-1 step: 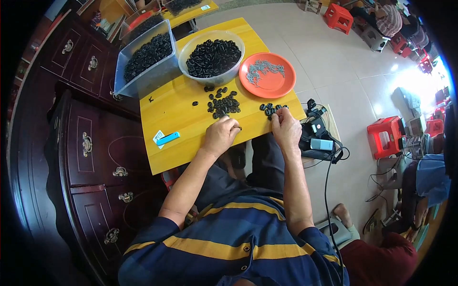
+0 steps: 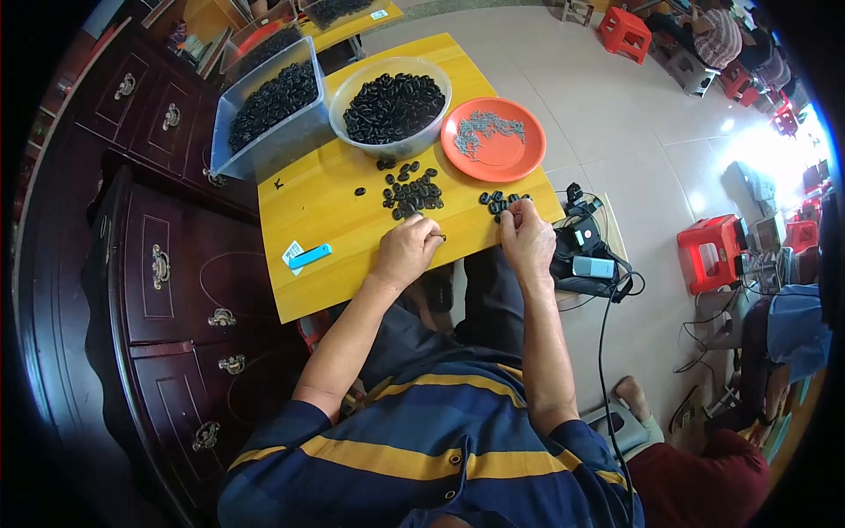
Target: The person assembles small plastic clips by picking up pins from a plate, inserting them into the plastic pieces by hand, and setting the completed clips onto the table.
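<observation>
Currently, left hand [image 2: 407, 249]: grip pinching a small dark piece [image 2: 443, 237] over the tabletop [image 2: 343, 220].
Right hand [image 2: 532, 245]: fingers bunched; cannot tell whether its grip holds anything.
Black cluster [image 2: 495, 208]: right hand's 11 o'clock, probably the done share.
Loose pile [image 2: 412, 188]: left hand's 12 o'clock, seemingly still to do.
Orange plate [image 2: 506, 160]: beyond the cluster, 12 o'clock, grey bits [image 2: 475, 128] remaining.
Round tub [image 2: 387, 151]: beyond the pile, 12 o'clock, well filled; most work apparently remains.

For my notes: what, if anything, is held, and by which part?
The left hand pinches a small dark piece, gripped part hidden; right hand: cannot tell.
</observation>
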`<state>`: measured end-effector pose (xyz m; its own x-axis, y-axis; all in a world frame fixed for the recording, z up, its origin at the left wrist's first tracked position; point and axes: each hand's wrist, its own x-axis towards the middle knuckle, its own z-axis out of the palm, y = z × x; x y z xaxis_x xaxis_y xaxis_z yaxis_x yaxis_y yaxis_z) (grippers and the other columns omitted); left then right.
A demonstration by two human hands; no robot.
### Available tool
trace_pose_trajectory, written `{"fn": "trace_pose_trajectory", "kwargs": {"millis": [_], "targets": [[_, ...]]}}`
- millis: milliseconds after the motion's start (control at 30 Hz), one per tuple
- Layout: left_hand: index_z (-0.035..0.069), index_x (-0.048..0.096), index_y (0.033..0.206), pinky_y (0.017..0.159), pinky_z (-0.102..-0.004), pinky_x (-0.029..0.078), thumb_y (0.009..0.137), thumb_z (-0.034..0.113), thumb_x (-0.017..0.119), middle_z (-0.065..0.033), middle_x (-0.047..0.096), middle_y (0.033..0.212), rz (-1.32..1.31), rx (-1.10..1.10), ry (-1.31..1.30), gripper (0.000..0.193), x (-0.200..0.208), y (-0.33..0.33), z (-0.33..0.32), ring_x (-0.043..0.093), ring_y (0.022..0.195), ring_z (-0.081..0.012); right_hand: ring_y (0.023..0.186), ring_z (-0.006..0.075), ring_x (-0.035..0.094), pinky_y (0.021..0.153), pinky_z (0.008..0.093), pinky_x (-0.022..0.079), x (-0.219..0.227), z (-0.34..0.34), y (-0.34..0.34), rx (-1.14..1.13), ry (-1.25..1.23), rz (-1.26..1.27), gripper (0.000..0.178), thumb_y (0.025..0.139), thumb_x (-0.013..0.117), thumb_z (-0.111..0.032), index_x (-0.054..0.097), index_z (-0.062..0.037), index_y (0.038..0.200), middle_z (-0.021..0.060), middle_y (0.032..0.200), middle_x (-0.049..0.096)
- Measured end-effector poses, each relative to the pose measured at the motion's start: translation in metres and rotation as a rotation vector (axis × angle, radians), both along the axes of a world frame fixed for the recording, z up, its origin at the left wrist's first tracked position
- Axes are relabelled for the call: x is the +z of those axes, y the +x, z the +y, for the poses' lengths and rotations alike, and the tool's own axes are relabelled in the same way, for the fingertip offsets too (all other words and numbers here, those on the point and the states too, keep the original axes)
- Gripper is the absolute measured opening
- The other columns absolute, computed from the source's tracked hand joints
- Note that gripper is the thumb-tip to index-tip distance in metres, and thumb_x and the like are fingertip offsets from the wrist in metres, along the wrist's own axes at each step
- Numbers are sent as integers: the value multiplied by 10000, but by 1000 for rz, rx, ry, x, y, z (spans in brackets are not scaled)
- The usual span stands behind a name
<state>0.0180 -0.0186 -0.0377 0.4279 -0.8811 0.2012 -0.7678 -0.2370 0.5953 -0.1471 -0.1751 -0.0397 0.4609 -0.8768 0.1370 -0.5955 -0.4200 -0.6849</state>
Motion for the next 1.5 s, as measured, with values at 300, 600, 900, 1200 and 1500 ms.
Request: {"fn": "trace_pose_trajectory", "kwargs": {"millis": [300, 600, 900, 1200, 1500], "targets": [[20, 661, 924, 638, -191, 448, 921, 50, 684, 48, 625, 805, 572, 45, -175, 38, 10, -8, -9, 519, 706, -6, 655, 228, 699, 614, 349, 538, -3, 50, 25, 301, 332, -520, 134, 905, 667, -140, 638, -34, 980, 125, 799, 698], [24, 657, 947, 643, -195, 452, 938, 78, 685, 64, 608, 821, 729, -103, -40, 62, 15, 12, -27, 523, 724, -12, 723, 126, 675, 665, 292, 536, 2, 38, 26, 316, 640, -611, 95, 970, 612, -113, 621, -20, 989, 67, 770, 666], [54, 706, 860, 640, -383, 533, 807, 120, 724, -134, 697, 811, -74, -119, -149, 86, 29, 51, -115, 687, 705, -287, 743, 390, 677, 665, 478, 529, -20, 46, 46, 389, 77, -300, 122, 931, 626, -191, 613, -71, 946, 186, 779, 678], [97, 707, 849, 744, -455, 558, 834, 196, 674, -109, 705, 887, -353, -191, 182, 106, 18, 58, -173, 697, 845, -312, 758, 369, 687, 668, 440, 538, -18, 35, 45, 376, 221, -443, 117, 912, 651, -168, 629, -62, 954, 172, 802, 682], [53, 661, 862, 726, -464, 569, 844, 148, 593, -156, 701, 879, -466, -337, 249, 119, 19, 64, -184, 702, 837, -335, 759, 365, 688, 673, 434, 539, -18, 36, 47, 376, 235, -447, 111, 916, 651, -168, 630, -62, 941, 169, 798, 682]]}}
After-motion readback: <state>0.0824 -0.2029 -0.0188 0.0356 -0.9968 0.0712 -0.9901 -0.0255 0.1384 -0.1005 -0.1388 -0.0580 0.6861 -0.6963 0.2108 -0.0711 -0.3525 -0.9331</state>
